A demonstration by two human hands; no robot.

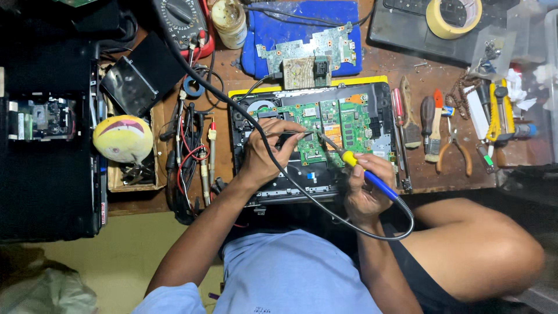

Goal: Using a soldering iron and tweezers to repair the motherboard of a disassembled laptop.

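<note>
A small clear plastic bag (488,53) of tiny parts is lying at the desk's top right, beside a yellow tape roll (453,16)

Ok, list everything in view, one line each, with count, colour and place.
laptop: one, black, opened, centre of bench
board: one, green, inside laptop
soldering iron: one, blue and yellow, in right hand
tweezers: one, dark, in left hand
loose board: one, green, on blue pad behind laptop
multimeter: one, black and red, top left
tape roll: one, yellow, top right
pliers: one, orange handles, right of laptop
left hand: over the board
right hand: near laptop's front edge
</note>
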